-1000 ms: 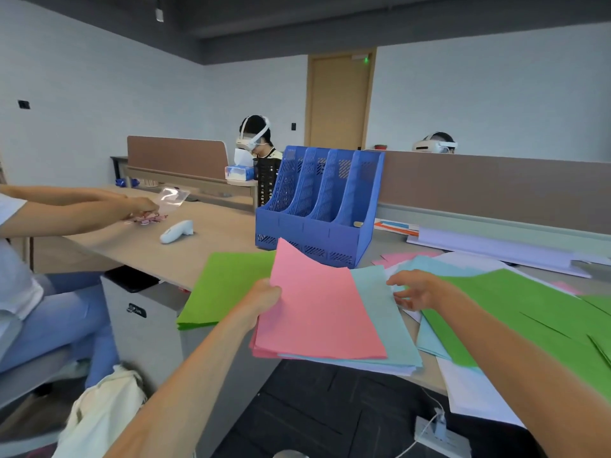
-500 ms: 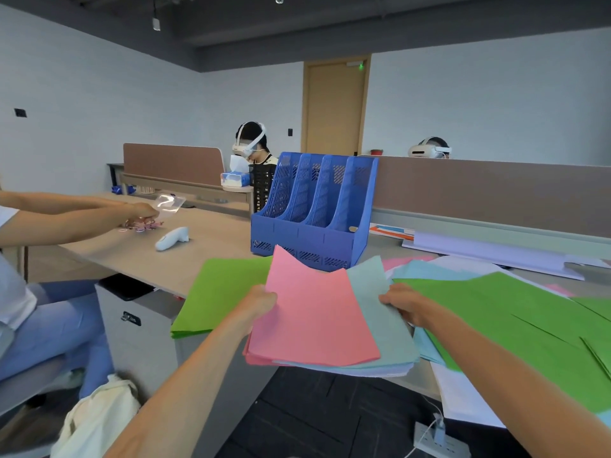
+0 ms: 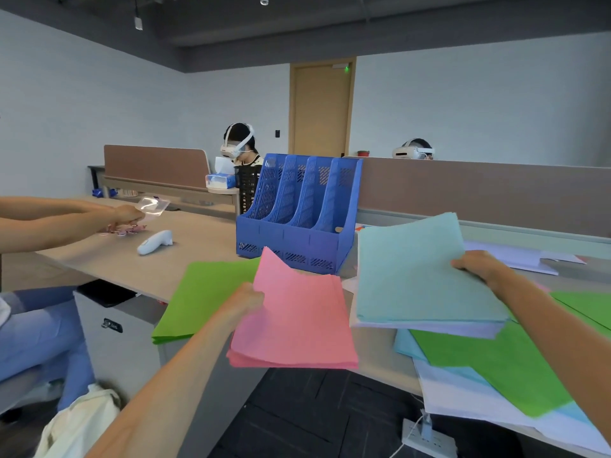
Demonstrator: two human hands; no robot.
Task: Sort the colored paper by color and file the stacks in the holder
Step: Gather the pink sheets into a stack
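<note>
the left hand is clamped on the left edge of a pink stack and holds it in the air over the near edge of the desk. the right hand grips the right edge of a pale blue bundle, raised just in front of the blue holder. the holder stands back from the near edge, and no paper shows in its four slots. the two handfuls are apart, with a clear gap between them

the step in hand looks like splitting the colours, with pink in one hand and the rest in the other. to do it well, check the bundle first (white or lilac sheets show under the blue top sheet, so it is not one colour yet). the pink sheets are fanned at their near corners, so tapping a long edge on the desk would square them. a one-sided grip lets thin paper droop, so each handful is best kept low and set down flat

a green stack lies at the near edge, left of the holder, overhanging a little, and pink could go beside it. more loose sheets in green, blue and white lie overlapped along the near edge to the right and are not yet sorted
</note>
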